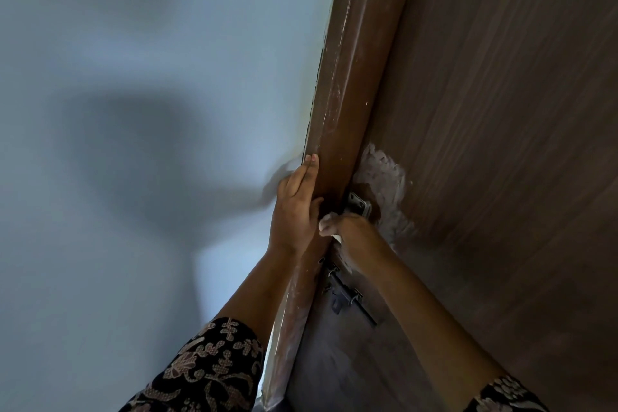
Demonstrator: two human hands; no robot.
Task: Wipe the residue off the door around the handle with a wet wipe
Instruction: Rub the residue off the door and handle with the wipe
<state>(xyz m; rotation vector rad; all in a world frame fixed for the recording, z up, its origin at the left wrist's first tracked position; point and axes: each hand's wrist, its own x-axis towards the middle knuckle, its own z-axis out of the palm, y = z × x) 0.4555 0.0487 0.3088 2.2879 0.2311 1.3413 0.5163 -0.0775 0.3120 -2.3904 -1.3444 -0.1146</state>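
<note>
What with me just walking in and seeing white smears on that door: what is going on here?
A person is wiping a door. Their left hand rests on the door frame, fingers straight. Their right hand grips a white wipe right by the metal handle. White residue smears the door above and beside the handle, so the job is not done.

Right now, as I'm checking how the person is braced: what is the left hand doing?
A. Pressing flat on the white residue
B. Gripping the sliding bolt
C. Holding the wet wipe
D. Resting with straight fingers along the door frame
D: the left hand lies with straight fingers along the brown door frame, while the right hand holds the wet wipe beside the handle.
</note>
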